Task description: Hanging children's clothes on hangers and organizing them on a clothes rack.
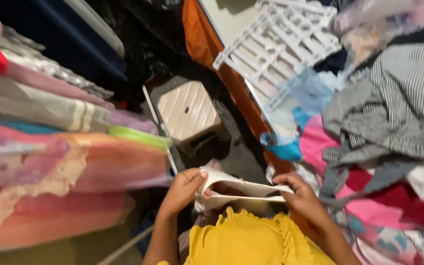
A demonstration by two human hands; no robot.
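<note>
Both hands grip a white hanger (244,192) held level just above a yellow ruffled garment (251,240). The left hand (182,189) pinches its left end, thumb on top and fingers curled beneath. The right hand (303,196) closes on its right end. A beige stool (187,113) stands beyond on the floor; folded fabrics (50,147) are stacked at the left.

stool (188,114) floor | folded fabrics (50,147) stacked | striped garment (393,113) heaped | white hangers (280,39)

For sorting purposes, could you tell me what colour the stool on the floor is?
The stool is pale pink, in the head view.
</note>
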